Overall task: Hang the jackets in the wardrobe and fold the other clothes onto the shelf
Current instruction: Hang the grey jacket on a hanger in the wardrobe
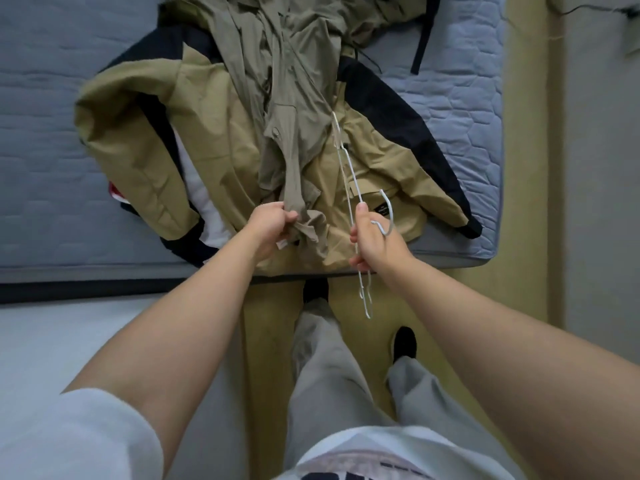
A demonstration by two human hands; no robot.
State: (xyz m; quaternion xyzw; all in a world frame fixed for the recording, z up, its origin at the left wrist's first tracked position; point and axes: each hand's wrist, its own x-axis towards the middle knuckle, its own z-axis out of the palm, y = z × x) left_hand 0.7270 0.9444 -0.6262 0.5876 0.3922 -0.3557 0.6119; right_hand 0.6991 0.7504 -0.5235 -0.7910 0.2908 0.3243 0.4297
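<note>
An olive-grey jacket [294, 81] lies stretched along the bed on top of a tan and black jacket [207, 133]. My left hand [272, 225] grips the near end of the olive jacket at the mattress edge. To its right, my right hand [372, 242] holds a white wire hanger [349, 174] by its neck; the hook curls beside my fingers. One hanger arm reaches up to the olive jacket's edge, the other hangs down past the mattress. A white garment [197, 188] with a red patch peeks out under the tan jacket on the left.
The clothes lie on a blue-grey quilted mattress [52, 133] whose near edge crosses the frame. I stand on a yellowish floor [266, 341] in grey trousers. A black strap [426, 32] lies at the top right of the bed. A pale wall runs down the right side.
</note>
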